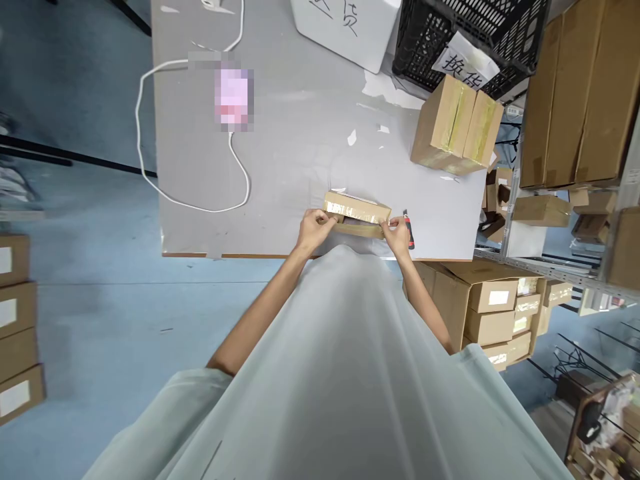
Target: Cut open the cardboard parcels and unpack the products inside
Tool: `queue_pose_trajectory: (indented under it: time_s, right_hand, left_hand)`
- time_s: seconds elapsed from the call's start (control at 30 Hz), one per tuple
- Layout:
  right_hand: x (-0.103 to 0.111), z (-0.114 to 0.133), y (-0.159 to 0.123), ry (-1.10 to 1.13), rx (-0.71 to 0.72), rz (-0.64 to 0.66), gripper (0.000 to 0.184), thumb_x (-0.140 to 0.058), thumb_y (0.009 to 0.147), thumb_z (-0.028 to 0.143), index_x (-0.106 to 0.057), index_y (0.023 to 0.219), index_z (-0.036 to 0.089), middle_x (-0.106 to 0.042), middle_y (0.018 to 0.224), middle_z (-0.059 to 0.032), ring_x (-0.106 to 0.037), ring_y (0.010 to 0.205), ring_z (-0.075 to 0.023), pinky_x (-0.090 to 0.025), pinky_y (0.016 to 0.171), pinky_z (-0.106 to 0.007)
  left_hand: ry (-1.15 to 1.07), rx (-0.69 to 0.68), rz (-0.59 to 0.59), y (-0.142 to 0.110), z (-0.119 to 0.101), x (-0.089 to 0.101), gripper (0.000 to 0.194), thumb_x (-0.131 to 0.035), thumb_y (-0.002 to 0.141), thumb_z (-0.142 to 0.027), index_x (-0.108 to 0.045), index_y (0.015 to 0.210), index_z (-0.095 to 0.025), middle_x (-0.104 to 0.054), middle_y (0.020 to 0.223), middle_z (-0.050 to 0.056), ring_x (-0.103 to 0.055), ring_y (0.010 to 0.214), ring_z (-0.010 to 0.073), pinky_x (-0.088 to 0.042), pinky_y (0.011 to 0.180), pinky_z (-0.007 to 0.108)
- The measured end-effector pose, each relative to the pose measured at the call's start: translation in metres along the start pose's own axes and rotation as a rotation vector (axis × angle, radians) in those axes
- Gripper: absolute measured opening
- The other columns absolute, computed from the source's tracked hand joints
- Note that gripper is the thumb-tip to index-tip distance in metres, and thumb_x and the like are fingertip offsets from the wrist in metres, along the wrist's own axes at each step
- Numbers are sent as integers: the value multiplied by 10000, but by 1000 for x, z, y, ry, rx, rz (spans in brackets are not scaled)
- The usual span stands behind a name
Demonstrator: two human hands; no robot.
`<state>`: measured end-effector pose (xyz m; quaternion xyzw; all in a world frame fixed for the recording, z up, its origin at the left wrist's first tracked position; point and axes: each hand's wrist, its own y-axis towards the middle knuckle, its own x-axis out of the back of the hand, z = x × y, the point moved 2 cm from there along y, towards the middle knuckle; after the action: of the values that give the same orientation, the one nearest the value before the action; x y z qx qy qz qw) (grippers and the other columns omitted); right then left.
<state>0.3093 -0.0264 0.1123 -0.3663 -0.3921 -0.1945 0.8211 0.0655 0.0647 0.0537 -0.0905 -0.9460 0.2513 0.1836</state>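
Note:
A small brown cardboard box (pixel 359 208) lies near the front edge of the grey table, its near side partly opened with a flap lifted. My left hand (pixel 315 228) grips the box's left end, fingers closed at the flap. At the right end, my right hand (pixel 397 233) pinches the near flap between thumb and fingers. A red and black utility knife (pixel 409 230) rests on the table just right of my right hand. The inside of the box is mostly hidden.
Two taped cartons (pixel 447 127) sit at the table's right. Behind them stand a black plastic crate (pixel 420 50) and a white bin (pixel 345 30). A white cable (pixel 200 208) loops off the left edge. A large carton of boxes (pixel 450 293) stands right of me.

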Motion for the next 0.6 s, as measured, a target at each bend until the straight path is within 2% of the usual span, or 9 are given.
queue_pose_trajectory:
  time_s: [0.1,0.2,0.27,0.4,0.5,0.57,0.6]
  right_hand:
    - [6,7,0,-94,118,21,633,-793,971,511,-604,1472,173,-729,1462,-204,-743,1239,-317,-573,1065,-432]
    - [12,17,-1,-259,288,129,711,-840,971,463,-573,1566,178,-523,1704,-254,-712,1328,-344,-578,1124,-488]
    - [15,24,-2,-381,376,218,713,-833,994,437,-559,1604,190,-448,1756,-252,-730,1297,-348,-587,1126,-519]
    - [16,35,-11,-646,506,295,652,-634,1127,415,-469,1713,181,-476,1730,-255,-773,1215,-338,-614,1077,-512]
    - [16,38,-15,-806,584,338,680,-432,1193,429,-358,1775,85,-484,1724,-335,-782,1222,-365,-633,1021,-494]
    - [19,37,-8,-831,606,357,636,-332,1212,404,-410,1728,40,-576,1649,-360,-786,1222,-382,-629,1009,-494]
    - [21,36,-1,-801,601,355,595,-305,1219,392,-481,1672,51,-659,1566,-342,-794,1201,-380,-620,1012,-490]
  left_hand:
    - [8,-51,17,-3,5,2,190,-804,812,-252,-624,752,-231,-684,1077,80,-665,1127,266,-547,1087,399]
    - [29,-76,28,-5,10,3,155,-804,809,-266,-654,779,-237,-684,1083,92,-665,1212,298,-532,1133,426]
    - [23,-74,34,-4,13,2,129,-797,779,-245,-678,828,-231,-678,1138,104,-672,1216,294,-536,1140,421]
    - [-16,-81,40,-1,20,-2,235,-766,724,-193,-691,946,-216,-650,1259,119,-681,1231,282,-537,1172,418]
    - [-20,-100,45,1,24,-4,290,-739,719,-176,-681,1001,-215,-649,1281,109,-682,1259,278,-538,1192,425]
    - [8,-140,59,2,26,-4,340,-719,703,-150,-678,1034,-217,-655,1291,99,-677,1296,280,-531,1215,435]
    - [26,-172,67,2,27,-4,371,-710,692,-134,-677,1053,-217,-656,1307,98,-672,1321,282,-522,1233,442]
